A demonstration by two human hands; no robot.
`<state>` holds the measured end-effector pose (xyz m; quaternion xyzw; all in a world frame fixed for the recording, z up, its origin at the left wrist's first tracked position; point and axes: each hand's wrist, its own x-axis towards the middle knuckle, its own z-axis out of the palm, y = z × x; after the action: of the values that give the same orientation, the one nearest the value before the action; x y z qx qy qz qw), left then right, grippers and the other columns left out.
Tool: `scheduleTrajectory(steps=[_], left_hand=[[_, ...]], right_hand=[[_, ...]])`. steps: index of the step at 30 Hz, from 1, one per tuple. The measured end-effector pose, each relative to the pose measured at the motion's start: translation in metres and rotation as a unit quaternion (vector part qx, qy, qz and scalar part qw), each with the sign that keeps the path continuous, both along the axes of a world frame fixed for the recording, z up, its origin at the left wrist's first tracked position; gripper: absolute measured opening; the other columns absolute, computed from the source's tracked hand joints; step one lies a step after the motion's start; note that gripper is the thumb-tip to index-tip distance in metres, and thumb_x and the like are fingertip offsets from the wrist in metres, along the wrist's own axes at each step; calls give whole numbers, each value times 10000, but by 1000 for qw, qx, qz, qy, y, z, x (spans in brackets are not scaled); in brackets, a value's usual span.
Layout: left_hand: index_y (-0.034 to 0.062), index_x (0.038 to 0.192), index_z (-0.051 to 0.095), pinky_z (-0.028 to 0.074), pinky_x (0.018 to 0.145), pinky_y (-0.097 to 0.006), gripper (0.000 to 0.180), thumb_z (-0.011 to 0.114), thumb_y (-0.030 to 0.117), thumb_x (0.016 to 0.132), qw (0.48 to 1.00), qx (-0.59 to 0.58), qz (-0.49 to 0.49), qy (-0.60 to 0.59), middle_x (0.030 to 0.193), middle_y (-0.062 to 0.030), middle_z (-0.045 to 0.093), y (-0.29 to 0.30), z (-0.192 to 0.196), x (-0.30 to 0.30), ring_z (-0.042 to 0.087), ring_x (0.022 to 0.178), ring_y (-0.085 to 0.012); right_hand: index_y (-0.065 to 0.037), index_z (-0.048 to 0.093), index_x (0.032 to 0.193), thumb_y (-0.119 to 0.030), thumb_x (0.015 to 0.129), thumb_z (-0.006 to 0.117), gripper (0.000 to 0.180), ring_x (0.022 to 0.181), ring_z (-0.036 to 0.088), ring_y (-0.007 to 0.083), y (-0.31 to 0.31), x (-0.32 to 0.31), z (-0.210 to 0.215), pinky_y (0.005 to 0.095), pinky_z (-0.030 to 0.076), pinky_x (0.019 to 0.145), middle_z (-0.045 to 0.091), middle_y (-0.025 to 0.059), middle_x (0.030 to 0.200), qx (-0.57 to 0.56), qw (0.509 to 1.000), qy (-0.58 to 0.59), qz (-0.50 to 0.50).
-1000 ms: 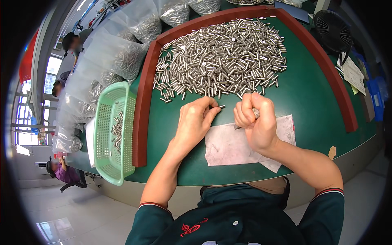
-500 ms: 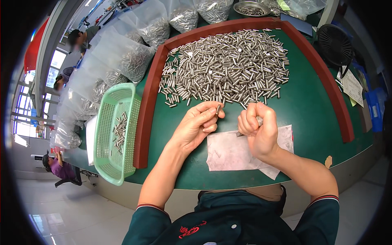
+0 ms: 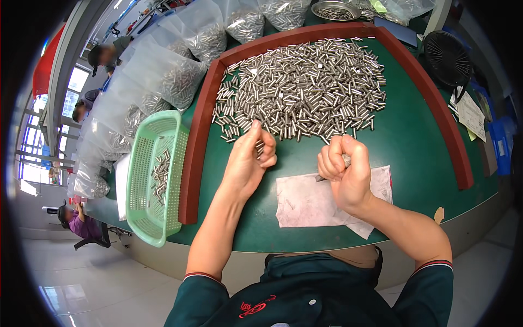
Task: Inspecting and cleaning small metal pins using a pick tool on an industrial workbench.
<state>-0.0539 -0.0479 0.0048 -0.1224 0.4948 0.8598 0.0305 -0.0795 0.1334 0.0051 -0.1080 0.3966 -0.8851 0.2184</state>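
Note:
A wide heap of short metal pins [image 3: 305, 87] covers the far part of the green table [image 3: 419, 147]. My left hand [image 3: 248, 161] is at the heap's near left edge, thumb raised and fingers curled; what looks like a metal pin shows dark in the gap between them. To its right, my right hand [image 3: 346, 174] is a closed fist over a stained whitish cloth [image 3: 305, 201]. Bits of something greyish stick out at the top of that fist and at its lower left. The rest is hidden by the fingers.
A dark red frame [image 3: 195, 163] borders the heap. Left of it stands a green plastic basket [image 3: 139, 201] with some pins inside. Clear bags of pins [image 3: 182, 82] line the left and back. A metal bowl [image 3: 335, 11] and a black fan [image 3: 447, 59] are at the back right.
My left hand has moved left and turned; its thumb has lifted away from the fingertips, where a pin was pinched. My right fist has stayed in place.

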Motion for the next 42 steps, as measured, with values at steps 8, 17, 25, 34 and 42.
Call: scheduleTrajectory(steps=[8, 17, 25, 34, 42], left_hand=[[-15, 747, 623, 292, 404, -262, 143, 639, 126, 743, 771, -628, 87, 60, 444, -6, 405, 7, -3, -5, 332, 412, -73], [-13, 663, 601, 311, 412, -315, 180, 691, 144, 666, 735, -672, 74, 46, 411, -49, 394, 17, -2, -9, 355, 370, -151], [-16, 695, 603, 297, 409, -286, 150, 671, 118, 685, 757, -649, 73, 26, 413, -21, 339, 14, 0, -6, 309, 386, -93], [-6, 780, 623, 300, 405, -289, 119, 649, 46, 675, 744, -656, 109, 67, 432, -50, 327, -5, -3, -10, 316, 386, -110], [-6, 798, 606, 389, 463, -320, 131, 645, 49, 685, 693, -707, 42, 135, 546, -132, 515, 1, -1, -11, 488, 460, -232]], right_hand=[[-83, 261, 518, -207, 839, 306, 347, 420, 195, 72, -2, 1, 1, 238, 180, 415, 242, -15, 443, -2, 1000, -1, 0], [-83, 266, 520, -201, 832, 311, 337, 422, 199, 71, -1, 1, 2, 237, 181, 415, 247, -15, 448, 6, 1000, 10, 1], [-80, 268, 520, -180, 815, 314, 315, 421, 199, 68, -1, 0, 1, 237, 174, 411, 249, -14, 448, 5, 1000, -2, 0], [-79, 267, 520, -180, 811, 316, 312, 418, 194, 72, -1, 0, 1, 238, 173, 412, 245, -13, 443, 5, 1000, 4, 0], [-81, 266, 521, -193, 829, 308, 330, 420, 190, 70, -1, 0, 3, 236, 175, 413, 242, -16, 444, 9, 1000, 11, 4]])
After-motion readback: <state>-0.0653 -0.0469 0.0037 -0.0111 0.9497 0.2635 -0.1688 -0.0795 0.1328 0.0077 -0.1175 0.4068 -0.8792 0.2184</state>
